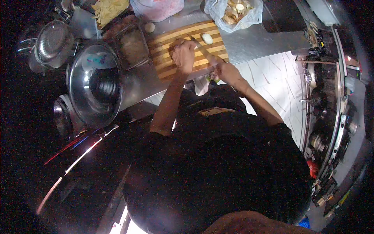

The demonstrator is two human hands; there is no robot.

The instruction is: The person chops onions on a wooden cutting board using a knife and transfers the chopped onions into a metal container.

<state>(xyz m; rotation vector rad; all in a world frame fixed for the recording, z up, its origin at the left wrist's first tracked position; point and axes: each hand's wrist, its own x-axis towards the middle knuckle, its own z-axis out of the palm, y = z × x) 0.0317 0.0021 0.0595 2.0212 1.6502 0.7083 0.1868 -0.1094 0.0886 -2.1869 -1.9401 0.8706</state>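
A striped wooden cutting board (163,58) lies on the metal counter at the top middle of the head view. My right hand (229,73) is closed round the handle of a knife (204,51), whose blade reaches up and left across the board. My left hand (184,55) rests on the board by the blade, its fingers curled; whatever they hold, if anything, is hidden. A pale, peeled, egg-shaped piece (207,38) sits on the board beyond the blade, touched by neither hand.
Left of the board stand a square clear container (132,46), a large metal bowl (115,84) and a strainer (53,42). Behind are a small round pale piece (149,27), a pinkish bag (156,8) and a plastic bag (218,18) of peelings. Shelves with pans (319,142) line the right.
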